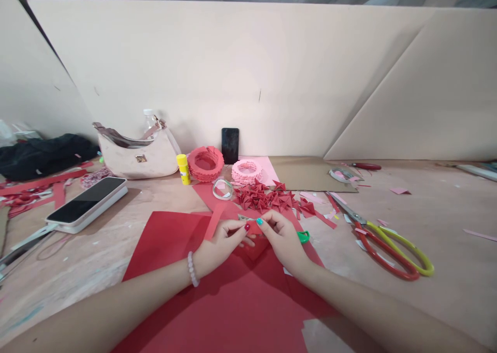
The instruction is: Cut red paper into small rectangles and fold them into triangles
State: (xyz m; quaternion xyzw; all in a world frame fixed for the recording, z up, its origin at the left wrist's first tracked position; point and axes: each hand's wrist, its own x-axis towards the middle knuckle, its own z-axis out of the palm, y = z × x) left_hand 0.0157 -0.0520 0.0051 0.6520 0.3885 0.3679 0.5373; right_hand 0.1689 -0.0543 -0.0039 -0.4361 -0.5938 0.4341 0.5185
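Above a red paper sheet (166,291), my left hand (219,244) and my right hand (285,241) meet. Both are closed, thumbs and fingers pinching a small red paper piece (254,228) between them. A red paper strip (215,221) sticks up beside my left hand; I cannot tell whether it is held. Just beyond the fingers lies a pile of folded red paper pieces (258,196). A green plastic handle (303,236) pokes out by my right hand, the rest of it hidden.
Large scissors (382,244) lie at right. At the back stand a red folded-paper ring (205,164), a pink ring (247,172), a yellow glue stick (183,169), a black phone (230,146) and a pale handbag (135,159). A white-cased phone (89,200) rests at left.
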